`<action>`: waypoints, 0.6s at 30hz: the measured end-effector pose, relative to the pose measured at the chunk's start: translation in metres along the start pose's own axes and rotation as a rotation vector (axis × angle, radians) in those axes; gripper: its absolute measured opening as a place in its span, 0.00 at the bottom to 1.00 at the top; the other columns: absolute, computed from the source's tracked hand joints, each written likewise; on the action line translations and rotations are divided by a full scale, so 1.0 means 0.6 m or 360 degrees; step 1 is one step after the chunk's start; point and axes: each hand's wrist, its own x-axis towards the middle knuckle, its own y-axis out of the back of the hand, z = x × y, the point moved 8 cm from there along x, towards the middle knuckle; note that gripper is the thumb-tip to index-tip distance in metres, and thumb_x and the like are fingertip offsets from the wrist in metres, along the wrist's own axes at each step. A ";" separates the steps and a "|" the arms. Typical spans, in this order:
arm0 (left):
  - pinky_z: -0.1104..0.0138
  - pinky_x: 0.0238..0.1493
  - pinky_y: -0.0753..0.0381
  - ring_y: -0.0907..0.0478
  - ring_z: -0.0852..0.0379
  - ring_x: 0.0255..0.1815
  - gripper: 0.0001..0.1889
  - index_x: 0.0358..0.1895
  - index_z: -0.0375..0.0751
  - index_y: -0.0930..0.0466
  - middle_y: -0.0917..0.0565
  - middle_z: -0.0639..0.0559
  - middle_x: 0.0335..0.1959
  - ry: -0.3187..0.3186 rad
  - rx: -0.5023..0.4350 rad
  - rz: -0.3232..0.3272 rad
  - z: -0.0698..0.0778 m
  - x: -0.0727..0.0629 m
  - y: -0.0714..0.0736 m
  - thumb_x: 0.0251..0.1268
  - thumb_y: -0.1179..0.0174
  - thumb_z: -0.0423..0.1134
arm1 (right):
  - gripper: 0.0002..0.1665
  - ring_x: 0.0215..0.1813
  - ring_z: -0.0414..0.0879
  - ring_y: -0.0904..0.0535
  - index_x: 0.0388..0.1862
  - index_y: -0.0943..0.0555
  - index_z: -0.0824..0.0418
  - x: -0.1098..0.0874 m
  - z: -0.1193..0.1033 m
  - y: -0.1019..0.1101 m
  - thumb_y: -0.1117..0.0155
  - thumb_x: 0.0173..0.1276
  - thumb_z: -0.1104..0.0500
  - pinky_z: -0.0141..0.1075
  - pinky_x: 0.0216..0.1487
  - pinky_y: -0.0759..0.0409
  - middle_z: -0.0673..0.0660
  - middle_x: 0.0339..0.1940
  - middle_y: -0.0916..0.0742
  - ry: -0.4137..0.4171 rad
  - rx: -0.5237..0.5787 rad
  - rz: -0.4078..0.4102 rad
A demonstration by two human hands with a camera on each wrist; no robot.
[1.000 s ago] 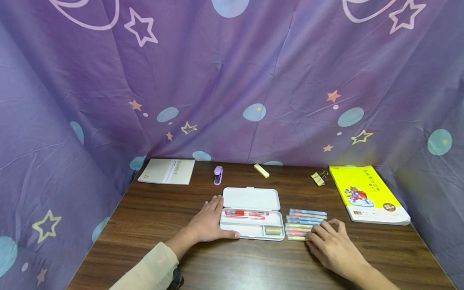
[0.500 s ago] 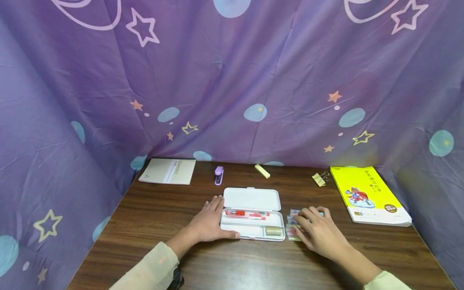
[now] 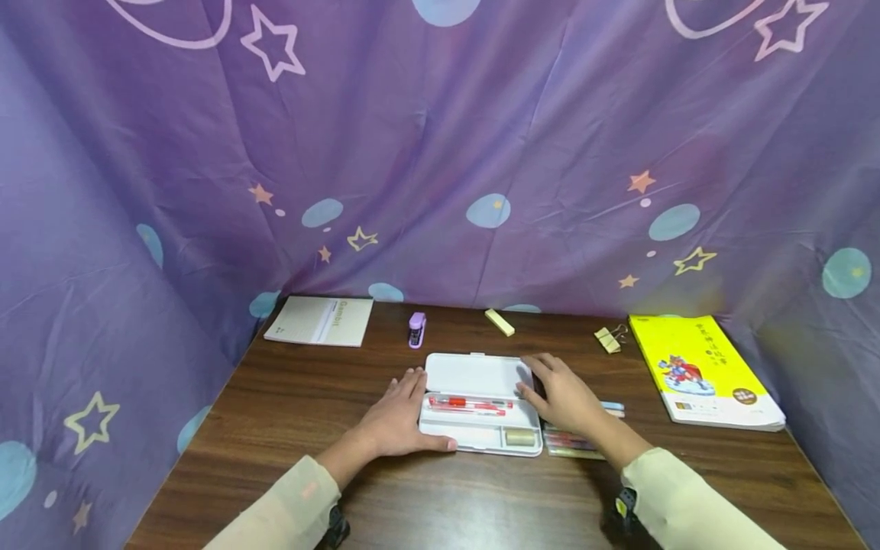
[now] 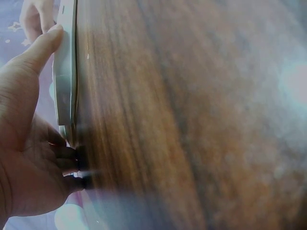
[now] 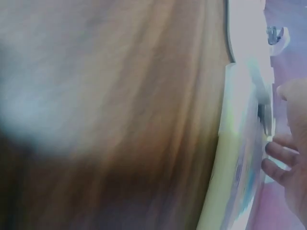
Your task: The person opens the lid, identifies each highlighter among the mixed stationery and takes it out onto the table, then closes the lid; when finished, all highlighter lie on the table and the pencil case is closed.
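A white pencil case (image 3: 481,437) lies opened flat in the head view, its lid (image 3: 474,374) folded back. Red pens (image 3: 467,406) lie in its long compartment, and a small olive block (image 3: 519,437) sits in the front right one. My left hand (image 3: 395,420) rests against the left side, its thumb (image 4: 45,45) along the front edge. My right hand (image 3: 567,393) is at the lid's right edge, fingers extended and nothing held. Under its wrist lies a row of colored pens (image 3: 577,444), partly hidden by the forearm.
Toward the back lie a notebook (image 3: 319,321), a purple stapler (image 3: 416,330), a pale yellow eraser-like bar (image 3: 499,321) and a binder clip (image 3: 609,340). A yellow book (image 3: 704,374) lies at right. Purple curtain (image 3: 440,153) surrounds the table.
My right hand has moved left and away from me, from the colored pens to the right edge of the lid. My left hand stays at the case.
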 end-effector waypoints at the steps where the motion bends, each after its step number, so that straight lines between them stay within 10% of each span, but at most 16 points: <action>1: 0.46 0.95 0.52 0.55 0.38 0.95 0.75 0.90 0.30 0.55 0.51 0.32 0.93 0.0003 0.0004 -0.0002 0.000 0.000 0.001 0.56 0.32 0.83 | 0.34 0.68 0.68 0.15 0.76 0.21 0.69 0.006 -0.001 -0.004 0.29 0.81 0.49 0.64 0.70 0.15 0.70 0.67 0.14 -0.0004 0.0003 -0.0006; 18: 0.47 0.95 0.52 0.56 0.38 0.95 0.76 0.91 0.31 0.57 0.51 0.33 0.93 0.0022 -0.0061 -0.0013 -0.001 0.001 0.002 0.56 0.30 0.82 | 0.29 0.63 0.67 0.14 0.69 0.18 0.73 0.042 -0.023 -0.013 0.28 0.77 0.57 0.64 0.71 0.19 0.71 0.59 0.10 0.0098 -0.0017 0.0103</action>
